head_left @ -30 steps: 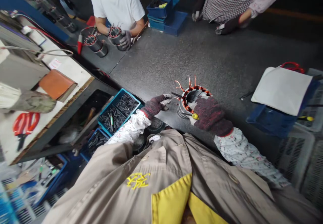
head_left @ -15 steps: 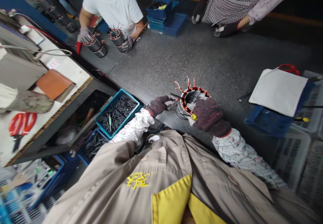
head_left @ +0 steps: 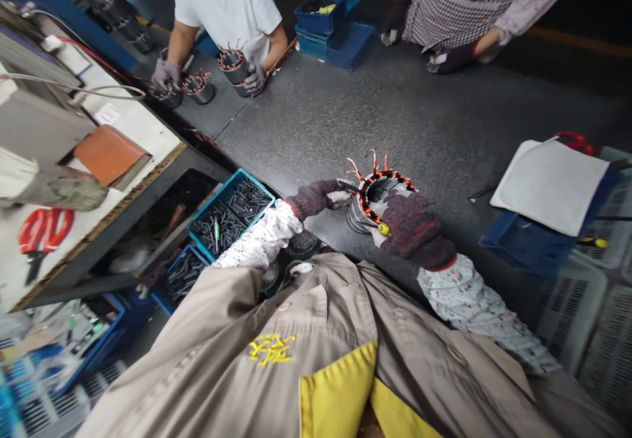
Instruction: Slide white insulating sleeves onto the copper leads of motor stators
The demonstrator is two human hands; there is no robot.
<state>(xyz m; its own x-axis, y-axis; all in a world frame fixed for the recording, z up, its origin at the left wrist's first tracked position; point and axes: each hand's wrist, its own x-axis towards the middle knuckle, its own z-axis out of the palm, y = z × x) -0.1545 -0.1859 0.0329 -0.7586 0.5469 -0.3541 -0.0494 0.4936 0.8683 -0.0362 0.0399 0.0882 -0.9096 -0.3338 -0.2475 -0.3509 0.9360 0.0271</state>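
Observation:
In front of me on the dark tabletop stands a motor stator [head_left: 356, 219], a grey ribbed cylinder with copper windings around its rim and several copper wire ends sticking up. My left hand [head_left: 316, 199], in a dark red knitted glove, pinches a thin black strip [head_left: 347, 186] whose tip reaches the stator's left rim. My right hand [head_left: 413, 226], gloved alike, is closed at the stator's near right side. A yellow-handled tool [head_left: 384, 229] sticks out from under its fingers, its thin shaft lying across the stator's side. The palm hides the rest of the tool.
A blue bin [head_left: 232, 211] of black strips stands left, with another bin [head_left: 182, 276] below it. Red-handled scissors [head_left: 45, 232] lie on the side bench. Right, a white sheet [head_left: 548, 184] covers a blue tray. Across the table, a co-worker's gloved hands [head_left: 254, 79] touch stators; another person stands right.
My left hand has brought the black strip slightly closer to the stator's rim. The co-worker's hand at far left has left one stator and is on another. My view has shifted a little.

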